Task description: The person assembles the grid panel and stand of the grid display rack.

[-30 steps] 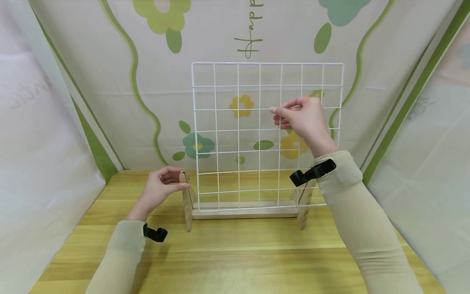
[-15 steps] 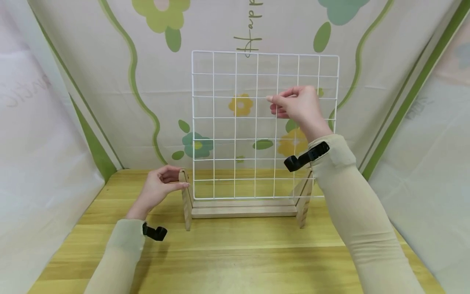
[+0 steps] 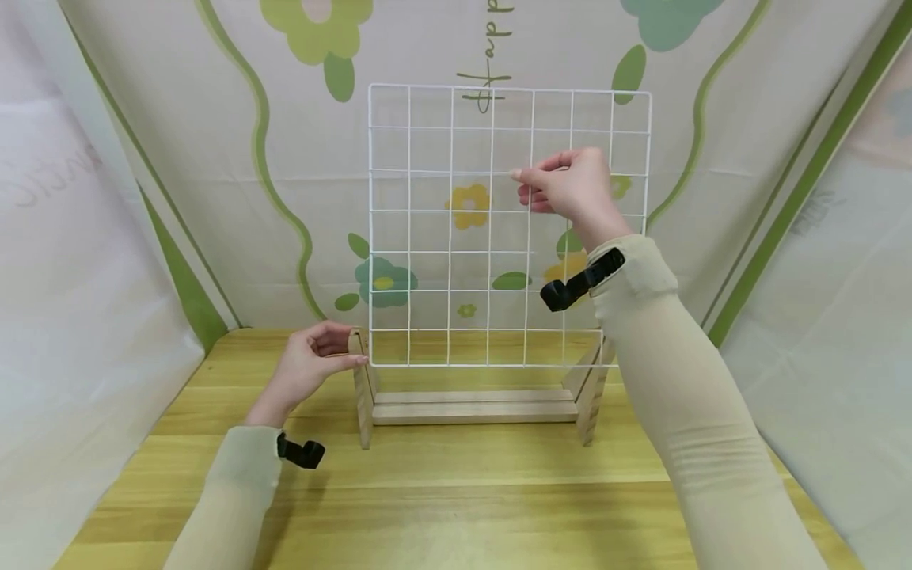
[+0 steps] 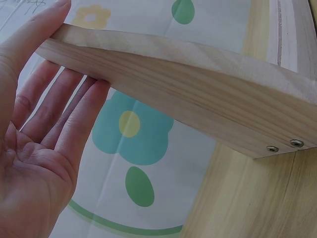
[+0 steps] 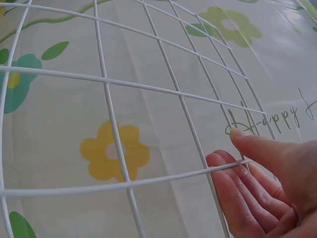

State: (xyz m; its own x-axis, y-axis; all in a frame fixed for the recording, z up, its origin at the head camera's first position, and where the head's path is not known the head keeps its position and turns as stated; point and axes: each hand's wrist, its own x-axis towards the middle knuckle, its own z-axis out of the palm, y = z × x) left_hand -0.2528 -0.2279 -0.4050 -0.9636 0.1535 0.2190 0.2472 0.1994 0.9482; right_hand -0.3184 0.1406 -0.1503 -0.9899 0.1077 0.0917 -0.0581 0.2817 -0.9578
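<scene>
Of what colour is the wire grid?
The wire grid is white, seen best in the right wrist view.

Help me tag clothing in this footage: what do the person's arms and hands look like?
The left sleeve and right sleeve are long and pale beige; the right one shows creases across the forearm. A small black device with a blocky end sits at the left cuff and another at the right. The left hand and right hand wear no gloves.
</scene>
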